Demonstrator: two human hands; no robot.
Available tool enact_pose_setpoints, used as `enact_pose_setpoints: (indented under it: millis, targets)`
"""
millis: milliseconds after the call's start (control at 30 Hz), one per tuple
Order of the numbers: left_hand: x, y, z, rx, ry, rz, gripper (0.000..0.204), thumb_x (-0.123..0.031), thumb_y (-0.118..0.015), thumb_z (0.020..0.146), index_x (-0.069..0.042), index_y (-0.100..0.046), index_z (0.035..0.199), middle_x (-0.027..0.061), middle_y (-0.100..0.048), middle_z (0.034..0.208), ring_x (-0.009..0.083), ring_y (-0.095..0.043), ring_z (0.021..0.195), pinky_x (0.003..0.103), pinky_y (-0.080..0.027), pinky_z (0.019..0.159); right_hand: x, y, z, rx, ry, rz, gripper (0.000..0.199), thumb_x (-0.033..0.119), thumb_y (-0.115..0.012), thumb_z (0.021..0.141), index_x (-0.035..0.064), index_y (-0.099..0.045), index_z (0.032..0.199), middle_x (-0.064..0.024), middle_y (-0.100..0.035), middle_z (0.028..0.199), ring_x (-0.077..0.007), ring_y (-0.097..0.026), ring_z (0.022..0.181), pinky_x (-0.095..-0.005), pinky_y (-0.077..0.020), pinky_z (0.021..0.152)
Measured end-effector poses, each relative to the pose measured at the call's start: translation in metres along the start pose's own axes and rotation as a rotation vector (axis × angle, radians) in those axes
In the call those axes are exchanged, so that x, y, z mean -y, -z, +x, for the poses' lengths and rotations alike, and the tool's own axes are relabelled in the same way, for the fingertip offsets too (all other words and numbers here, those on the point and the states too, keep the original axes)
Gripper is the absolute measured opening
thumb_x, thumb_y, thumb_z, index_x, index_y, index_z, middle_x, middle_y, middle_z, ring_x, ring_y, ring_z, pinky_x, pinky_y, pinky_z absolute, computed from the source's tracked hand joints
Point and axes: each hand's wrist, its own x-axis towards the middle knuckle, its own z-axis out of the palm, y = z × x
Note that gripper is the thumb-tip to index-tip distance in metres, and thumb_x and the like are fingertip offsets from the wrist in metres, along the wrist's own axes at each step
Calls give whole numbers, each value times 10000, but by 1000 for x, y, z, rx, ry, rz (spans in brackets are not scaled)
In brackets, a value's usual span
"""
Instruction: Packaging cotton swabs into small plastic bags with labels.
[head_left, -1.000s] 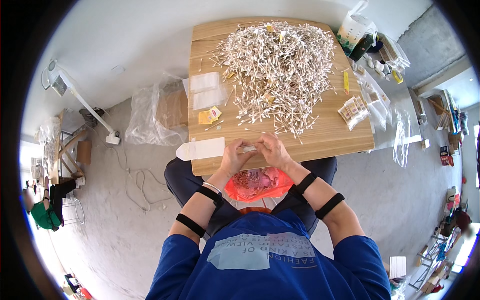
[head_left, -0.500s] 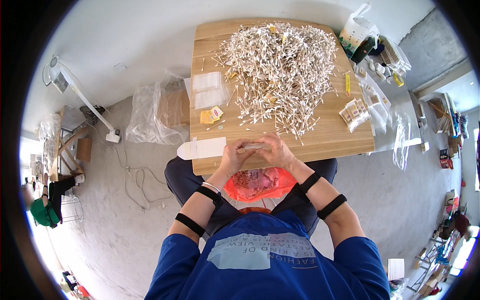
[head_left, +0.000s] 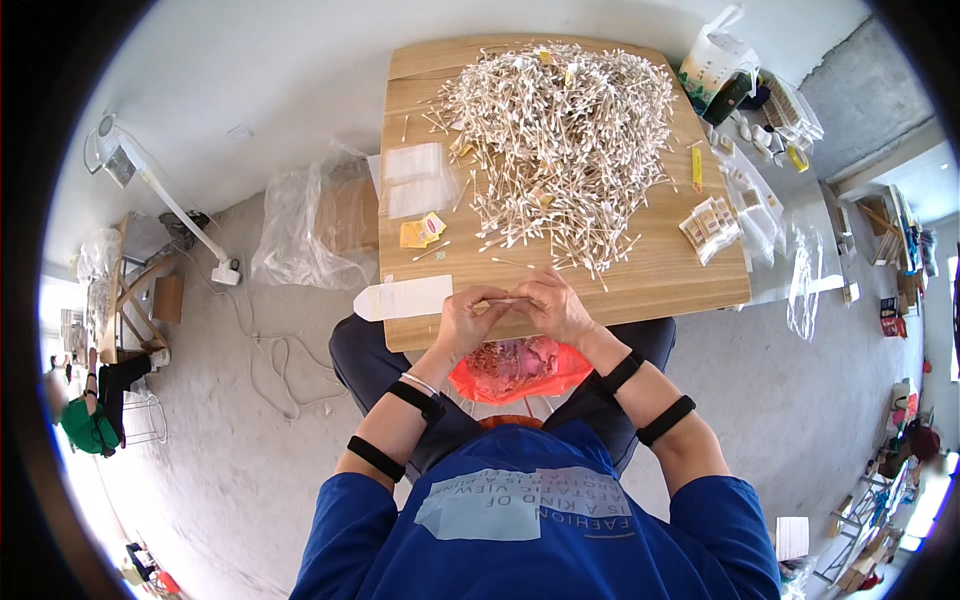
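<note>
Over the near edge of the table, my left hand [head_left: 467, 318] and my right hand [head_left: 560, 310] meet with fingers pinched together. Between the fingertips shows a thin pale strip [head_left: 512, 300], mostly covered, so its kind is unclear. Beyond them spreads a large heap of cotton swabs [head_left: 570, 150]. A few loose swabs lie along its near side. Left of my left hand, a white paper strip [head_left: 410, 298] with one pointed end overhangs the table edge. Farther up that side are yellow cards [head_left: 422, 232] and a stack of clear small bags [head_left: 415, 180].
Filled packets [head_left: 710, 230] sit at the right of the wooden table [head_left: 690, 285], near a yellow strip [head_left: 697, 169]. Below my hands hangs a red bag [head_left: 520, 370] with scraps. A plastic sheet [head_left: 315, 230] and carton stand left. Another person [head_left: 90, 420] works far left.
The pale piece between my fingers has turned and now shows only as a thin strip. My hands have closed in on it, and the right wrist has shifted slightly. The table things stay put.
</note>
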Motion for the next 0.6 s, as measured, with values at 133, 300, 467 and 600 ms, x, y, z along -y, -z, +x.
enact_pose_setpoints:
  millis: [133,300,467,600]
  targets:
    - [16,-2,2,21,52,-116,143,-101,-722,824,-16,-706,938,99,-722,889,167,-690,826,292,-538,747,-1,-4,-2,-30,-51,24,126,86,-731,751,77,-682,867,-54,-638,859,-281,-572,880,-382,-471,812]
    - [22,-5,-2,79,208,-307,164,-93,-697,855,2,-698,988,62,-710,890,106,-636,837,255,-511,780,-9,-2,-2,-21,-81,56,113,112,-753,756,85,-699,852,-58,-661,866,-276,-588,881,-374,-471,818]
    - [13,-6,0,39,202,-392,147,-61,-653,892,29,-680,1005,68,-700,953,100,-628,862,244,-506,797,-16,-11,-4,-91,-225,190,91,150,-754,782,78,-700,799,-70,-680,841,-273,-605,845,-369,-457,835]
    - [13,-1,3,-22,236,-406,143,-29,-621,911,35,-652,1035,98,-669,1108,126,-631,962,261,-505,882,-8,-9,3,-76,-204,212,118,157,-752,787,67,-694,835,-80,-683,867,-276,-603,850,-373,-456,837]
